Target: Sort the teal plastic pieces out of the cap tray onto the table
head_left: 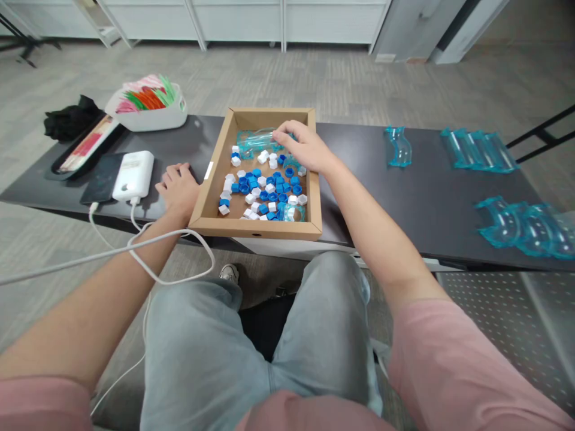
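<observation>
A shallow, brown cardboard box (253, 228) sits on a long, dark-topped table (350, 157), its near wall toward the person's knees. Inside, at the far side, lie long, see-through teal plastic pieces (254, 142). The right hand (302, 145) reaches over the box's right wall, its fingers bent and the fingertips at the right end of these pieces; whether it grips one cannot be told.

The left hand (178, 190) rests palm down on the tabletop just left of the box, fingers loosely bent and a little apart, with nothing visible in its grasp.

Small blue plastic hexagonal caps (272, 196) and small white plastic hexagonal caps (249, 199) lie scattered over the box floor, and a short see-through teal plastic piece (291, 212) lies in its near right corner.

Right of the box, toward the far edge, lies one S-curved clear teal piece (399, 147). Farther right is a row of straight clear teal pieces (480, 152); nearer, a group of wavy clear teal pieces (525, 228).

Left of the left hand is a white, rounded block (133, 175) with a white cable (135, 218) plugged in. Beyond it stands a white plastic basket (155, 121) of pink, red and green strips (146, 99).
</observation>
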Demonstrator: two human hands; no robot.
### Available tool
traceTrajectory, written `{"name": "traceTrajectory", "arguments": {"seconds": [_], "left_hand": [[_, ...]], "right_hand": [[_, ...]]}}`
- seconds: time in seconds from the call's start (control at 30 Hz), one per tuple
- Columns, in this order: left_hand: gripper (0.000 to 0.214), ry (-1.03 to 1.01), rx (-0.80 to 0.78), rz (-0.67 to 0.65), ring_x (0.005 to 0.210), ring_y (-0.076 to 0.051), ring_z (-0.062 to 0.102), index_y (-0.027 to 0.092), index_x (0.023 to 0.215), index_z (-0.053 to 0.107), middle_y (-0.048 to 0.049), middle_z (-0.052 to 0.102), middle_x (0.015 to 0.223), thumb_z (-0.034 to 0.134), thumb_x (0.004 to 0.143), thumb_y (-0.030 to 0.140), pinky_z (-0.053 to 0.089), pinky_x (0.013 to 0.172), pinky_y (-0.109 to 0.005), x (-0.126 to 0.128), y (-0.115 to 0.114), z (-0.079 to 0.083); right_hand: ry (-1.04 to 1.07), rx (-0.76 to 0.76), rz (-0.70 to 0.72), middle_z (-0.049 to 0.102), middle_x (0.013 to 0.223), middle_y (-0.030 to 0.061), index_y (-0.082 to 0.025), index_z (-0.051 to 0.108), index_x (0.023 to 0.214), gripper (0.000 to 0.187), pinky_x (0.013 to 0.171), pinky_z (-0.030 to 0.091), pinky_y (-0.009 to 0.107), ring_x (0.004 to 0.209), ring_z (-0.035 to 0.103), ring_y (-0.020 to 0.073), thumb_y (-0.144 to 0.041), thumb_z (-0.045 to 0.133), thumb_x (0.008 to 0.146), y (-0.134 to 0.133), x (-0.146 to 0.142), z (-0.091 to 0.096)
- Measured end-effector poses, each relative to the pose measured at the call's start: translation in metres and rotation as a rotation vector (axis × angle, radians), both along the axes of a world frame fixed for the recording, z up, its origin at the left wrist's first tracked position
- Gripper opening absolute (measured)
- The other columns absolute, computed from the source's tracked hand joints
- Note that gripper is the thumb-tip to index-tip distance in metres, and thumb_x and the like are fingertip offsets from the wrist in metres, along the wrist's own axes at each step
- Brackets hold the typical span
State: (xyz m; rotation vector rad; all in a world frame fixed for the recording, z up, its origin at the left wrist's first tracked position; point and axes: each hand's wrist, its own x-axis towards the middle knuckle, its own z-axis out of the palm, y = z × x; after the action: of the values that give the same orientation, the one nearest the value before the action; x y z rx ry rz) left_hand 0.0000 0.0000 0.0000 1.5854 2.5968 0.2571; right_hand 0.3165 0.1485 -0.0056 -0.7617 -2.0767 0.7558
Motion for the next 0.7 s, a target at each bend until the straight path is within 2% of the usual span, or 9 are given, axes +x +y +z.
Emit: {"name": "traceTrajectory", "arguments": {"seconds": [0.27, 0.47, 0.6, 0.7], "left_hand": [[0.074, -0.006, -0.005, 0.004, 0.171, -0.050, 0.043, 0.006, 0.182, 0.047, -0.0354, 0.043, 0.188, 0.039, 0.118, 0.044, 0.030, 0.137, -0.066, 0.001, 0.000, 0.001], [0.074, -0.005, 0.003, -0.007, 0.173, -0.050, 0.043, 0.006, 0.180, 0.049, -0.0373, 0.043, 0.186, 0.040, 0.118, 0.046, 0.030, 0.139, -0.068, -0.002, 0.001, -0.002], [0.075, 0.010, 0.008, -0.004, 0.174, -0.050, 0.042, 0.006, 0.179, 0.049, -0.0378, 0.044, 0.185, 0.042, 0.118, 0.048, 0.030, 0.139, -0.068, -0.003, 0.001, -0.004], [0.072, 0.017, 0.018, -0.005, 0.173, -0.049, 0.044, 0.010, 0.178, 0.051, -0.0365, 0.046, 0.185, 0.045, 0.116, 0.047, 0.032, 0.138, -0.067, 0.000, -0.001, -0.003]], "right_hand": [[0.036, 0.012, -0.017, 0.077, 0.120, 0.0069, -0.026, 0.079, 0.113, 0.071, 0.122, 0.052, 0.048, 0.125, 0.068, 0.0292, -0.093, 0.057, 0.113, -0.002, 0.001, 0.005], [0.081, 0.112, 0.023, 0.082, 0.145, 0.0121, -0.027, 0.084, 0.136, 0.070, 0.131, 0.051, 0.055, 0.140, 0.070, 0.0329, -0.090, 0.071, 0.107, -0.007, 0.006, 0.010], [0.096, 0.107, 0.025, 0.082, 0.151, 0.0125, -0.029, 0.085, 0.143, 0.066, 0.125, 0.057, 0.058, 0.142, 0.071, 0.0345, -0.083, 0.077, 0.106, -0.013, 0.007, 0.013], [0.100, 0.098, 0.019, 0.082, 0.152, 0.0115, -0.032, 0.086, 0.144, 0.061, 0.119, 0.062, 0.056, 0.141, 0.072, 0.0344, -0.079, 0.081, 0.105, -0.015, 0.007, 0.014]]}}
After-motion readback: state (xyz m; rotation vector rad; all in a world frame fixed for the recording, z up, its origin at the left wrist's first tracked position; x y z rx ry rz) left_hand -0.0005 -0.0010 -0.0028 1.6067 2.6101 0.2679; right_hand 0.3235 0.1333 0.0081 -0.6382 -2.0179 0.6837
